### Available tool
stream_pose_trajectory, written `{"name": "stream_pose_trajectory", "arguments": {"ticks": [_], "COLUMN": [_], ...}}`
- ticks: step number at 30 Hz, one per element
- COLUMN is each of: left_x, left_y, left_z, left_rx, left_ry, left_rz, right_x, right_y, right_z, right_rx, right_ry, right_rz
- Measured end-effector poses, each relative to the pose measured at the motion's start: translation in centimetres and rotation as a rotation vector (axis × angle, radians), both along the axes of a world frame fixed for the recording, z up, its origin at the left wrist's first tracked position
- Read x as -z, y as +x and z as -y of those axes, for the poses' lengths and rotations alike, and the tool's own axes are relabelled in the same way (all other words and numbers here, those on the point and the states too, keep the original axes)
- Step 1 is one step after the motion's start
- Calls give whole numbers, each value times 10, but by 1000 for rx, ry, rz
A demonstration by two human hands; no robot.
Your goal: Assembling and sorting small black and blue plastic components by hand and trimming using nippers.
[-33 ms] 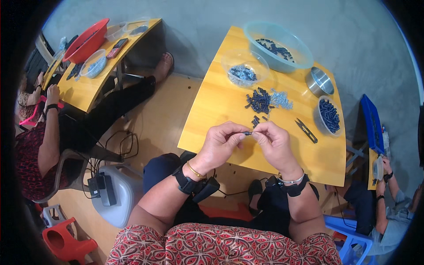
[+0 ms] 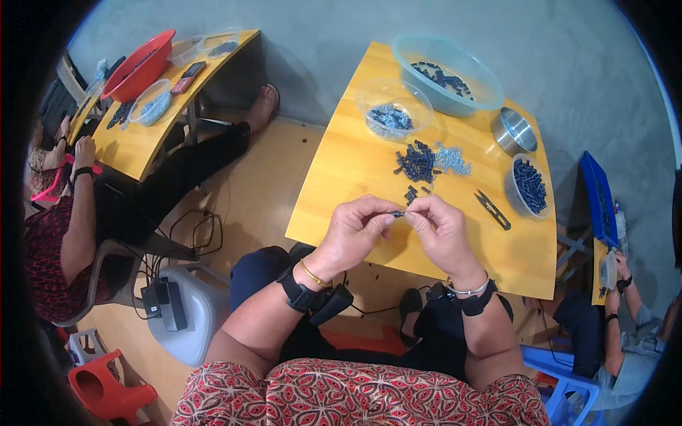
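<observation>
Over the near part of the yellow table (image 2: 327, 192), my left hand (image 2: 357, 231) pinches a small black plastic piece (image 2: 396, 214) between thumb and finger. My right hand (image 2: 442, 231) is closed at the piece's right end, thumb and forefinger pressed together; what they hold is too small to make out. Beyond my hands lies a pile of similar black pieces (image 2: 418, 163), with a few strays (image 2: 411, 194) nearer me. A heap of small silvery parts (image 2: 452, 160) touches that pile's right side. Black thread snips (image 2: 493, 210) lie to the right of my right hand.
Toward the back stand a clear bowl (image 2: 362, 99) of silvery parts and a pale blue basin (image 2: 490, 96) with black pieces. A steel bowl (image 2: 515, 131) and a tub (image 2: 513, 195) of black pieces line the right edge. Co-workers sit at tables left and right; a grey stool (image 2: 202, 312) stands left.
</observation>
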State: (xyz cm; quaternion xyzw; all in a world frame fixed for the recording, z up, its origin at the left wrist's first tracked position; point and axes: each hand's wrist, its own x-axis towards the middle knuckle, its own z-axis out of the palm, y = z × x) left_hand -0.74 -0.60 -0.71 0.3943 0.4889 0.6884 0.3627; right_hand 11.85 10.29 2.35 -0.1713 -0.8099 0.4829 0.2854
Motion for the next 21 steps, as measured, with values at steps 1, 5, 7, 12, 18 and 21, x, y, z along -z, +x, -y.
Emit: {"name": "stream_pose_trajectory", "arguments": {"ticks": [1, 5, 7, 12, 18, 21], "left_x": [0, -2, -2, 0, -7, -6], "left_y": [-1, -1, 0, -4, -9, -11], "left_z": [0, 0, -1, 1, -1, 0], "left_rx": [0, 22, 36, 60, -182, -213], "left_ry": [-1, 4, 12, 6, -42, -64], "left_rz": [0, 168, 250, 392, -609, -853], "right_x": [-1, -4, -3, -5, 10, 3], "right_y": [-1, -2, -2, 1, 1, -1], "right_z": [0, 1, 3, -2, -20, -17], "right_rx": [0, -11, -11, 10, 7, 142], "right_ry": [-1, 22, -1, 93, 245, 163], "right_rz": [0, 8, 10, 177, 258, 128]}}
